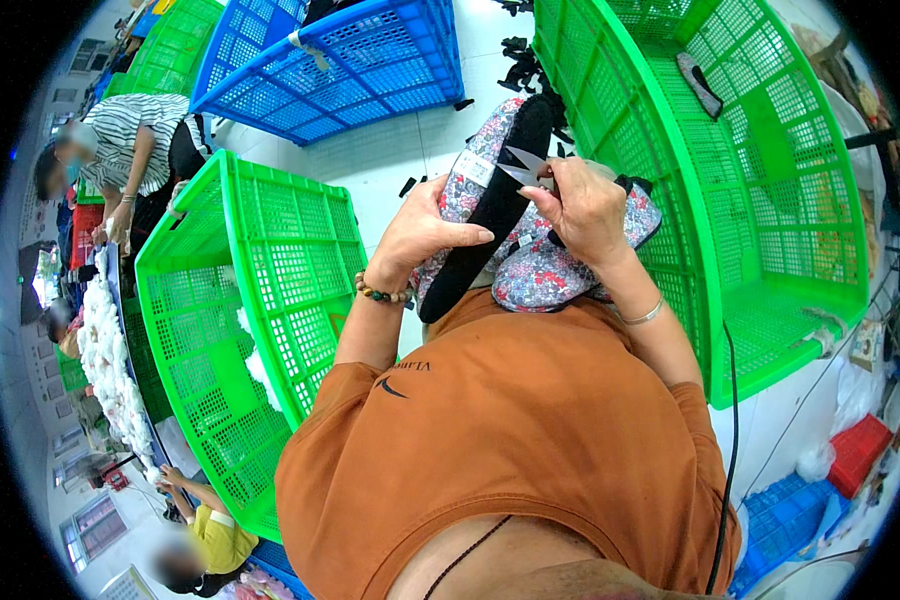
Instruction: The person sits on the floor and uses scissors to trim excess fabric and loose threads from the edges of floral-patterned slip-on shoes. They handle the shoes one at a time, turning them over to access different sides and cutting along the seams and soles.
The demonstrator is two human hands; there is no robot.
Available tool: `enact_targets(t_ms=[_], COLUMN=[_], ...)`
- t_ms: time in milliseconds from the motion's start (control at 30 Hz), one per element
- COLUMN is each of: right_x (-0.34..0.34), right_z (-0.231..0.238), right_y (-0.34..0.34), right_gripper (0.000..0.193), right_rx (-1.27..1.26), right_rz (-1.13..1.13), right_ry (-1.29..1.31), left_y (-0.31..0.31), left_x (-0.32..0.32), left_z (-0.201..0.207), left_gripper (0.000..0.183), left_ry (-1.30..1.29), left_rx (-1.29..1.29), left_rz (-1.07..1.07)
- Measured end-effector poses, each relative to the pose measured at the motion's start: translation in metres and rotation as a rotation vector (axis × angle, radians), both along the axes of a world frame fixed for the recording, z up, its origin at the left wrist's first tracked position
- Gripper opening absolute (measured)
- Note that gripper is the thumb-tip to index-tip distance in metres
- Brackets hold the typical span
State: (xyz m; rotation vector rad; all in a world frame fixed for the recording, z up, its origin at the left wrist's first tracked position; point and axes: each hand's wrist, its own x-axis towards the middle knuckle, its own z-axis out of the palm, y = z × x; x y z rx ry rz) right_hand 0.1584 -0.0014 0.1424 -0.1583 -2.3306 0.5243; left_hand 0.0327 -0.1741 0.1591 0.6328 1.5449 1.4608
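Observation:
My left hand [410,235] grips a floral fabric slipper [490,215] by its side, the thumb lying along its black sole. The slipper is tilted, with its sole facing up and a white label on its side. In my right hand [582,205] is a pair of small metal thread snips [523,166]. Their blades are apart and lie over the sole's edge near the slipper's upper end. More floral slippers [542,278] rest on my lap under my hands, partly hidden by the held one.
A large green crate [625,120] stands close at my right, with one slipper [700,85] inside. Another green crate [300,260] is at my left, a blue crate [370,75] ahead. Black scraps [520,65] litter the floor. Two people work beside white fluffy material [110,350] at far left.

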Motion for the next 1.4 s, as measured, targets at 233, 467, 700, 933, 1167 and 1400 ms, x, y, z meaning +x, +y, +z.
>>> enact_targets(t_ms=[233, 467, 700, 933, 1167, 1400], right_x=[0.004, 0.039, 0.039, 0.050, 0.052, 0.048], right_z=[-0.006, -0.016, -0.013, -0.021, -0.028, -0.033], right_y=[0.006, 0.016, 0.009, 0.007, 0.014, 0.004], right_gripper=[0.024, 0.021, 0.024, 0.023, 0.023, 0.022], right_rx=[-0.111, -0.384, -0.328, -0.374, -0.333, -0.378], right_rz=[-0.123, -0.112, -0.103, -0.094, -0.089, -0.020], right_ry=[-0.003, -0.057, -0.019, -0.095, -0.088, -0.107], left_y=[-0.005, -0.041, -0.042, 0.013, -0.007, -0.033], left_x=[-0.001, -0.072, -0.323, -0.178, -0.001, 0.017], left_z=[-0.006, -0.056, 0.049, 0.139, 0.199, 0.217], left_gripper=[0.054, 0.040, 0.027, 0.023, 0.027, 0.036], left_ry=[-0.075, -0.104, 0.108, 0.405, 0.903, 0.931], left_rx=[-0.041, -0.404, 0.548, 0.720, 0.909, 0.951], left_rz=[-0.029, -0.065, 0.429, 0.518, -0.210, -0.397])
